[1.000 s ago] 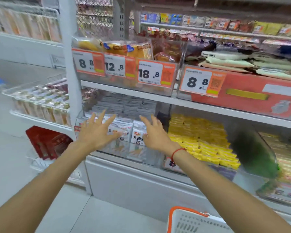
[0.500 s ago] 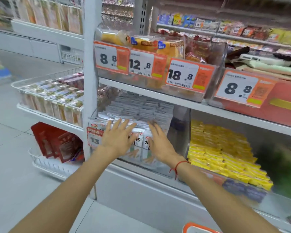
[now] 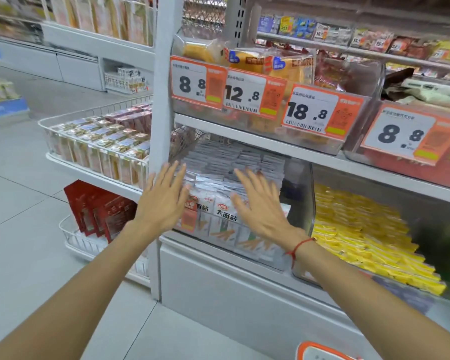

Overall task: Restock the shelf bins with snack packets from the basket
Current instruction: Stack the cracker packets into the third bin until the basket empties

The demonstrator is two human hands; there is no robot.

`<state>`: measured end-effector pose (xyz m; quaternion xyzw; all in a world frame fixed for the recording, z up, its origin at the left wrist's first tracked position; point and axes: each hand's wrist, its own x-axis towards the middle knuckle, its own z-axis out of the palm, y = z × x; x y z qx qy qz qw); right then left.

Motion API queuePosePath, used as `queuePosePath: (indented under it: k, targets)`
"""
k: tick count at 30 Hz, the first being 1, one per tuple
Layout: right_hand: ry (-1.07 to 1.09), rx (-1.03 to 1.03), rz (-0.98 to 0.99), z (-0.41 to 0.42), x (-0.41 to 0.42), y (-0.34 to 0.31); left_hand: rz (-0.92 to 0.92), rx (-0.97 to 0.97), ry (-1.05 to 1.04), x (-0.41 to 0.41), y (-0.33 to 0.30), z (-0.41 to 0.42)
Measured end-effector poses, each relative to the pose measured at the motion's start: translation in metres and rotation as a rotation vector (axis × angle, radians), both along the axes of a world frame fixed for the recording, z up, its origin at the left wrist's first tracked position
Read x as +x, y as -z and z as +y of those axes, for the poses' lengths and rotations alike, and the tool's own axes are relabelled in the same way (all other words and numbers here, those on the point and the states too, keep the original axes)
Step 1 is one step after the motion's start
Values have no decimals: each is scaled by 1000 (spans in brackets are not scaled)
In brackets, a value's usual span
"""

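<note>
White metal shelf (image 3: pixel 257 149) carries a clear bin (image 3: pixel 300 203) packed with silver-white snack packets (image 3: pixel 226 211). Left hand (image 3: pixel 164 201) and right hand (image 3: pixel 260 206) reach at its front, fingers spread wide, holding nothing. Orange-rimmed basket (image 3: pixel 320 352) sits bottom right.

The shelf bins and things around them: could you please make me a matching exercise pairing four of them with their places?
Things:
1. white packets
2. yellow packets
3. red packets
4. basket

Places:
A. bottom edge of the view, on the right
B. wire rack low on the left
C. bin behind the hands
D. bin right of the white packets

Pairs: 1-C, 2-D, 3-B, 4-A
</note>
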<state>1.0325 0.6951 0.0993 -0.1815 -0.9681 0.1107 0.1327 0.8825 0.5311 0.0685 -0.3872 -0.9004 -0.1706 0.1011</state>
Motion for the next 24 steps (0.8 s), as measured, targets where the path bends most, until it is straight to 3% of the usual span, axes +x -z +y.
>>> queuePosePath:
  k: [4,8,13,17,21,24]
  targets:
    - [-7,36,-247,-6,-33,6,1,-55,53,0,-4,15]
    - [-66,52,-286,4,-31,7,-5,-61,65,-1,3,13]
    - [-62,-10,-411,-1,-38,-4,-150,-87,45,1,-14,17]
    - [-31,-240,-256,11,-18,-39,-117,-18,20,12,-36,22]
    - [195,21,-333,40,20,-62,74,111,165,33,-61,47]
    - [259,77,-432,50,31,-54,26,-8,272,43,-72,85]
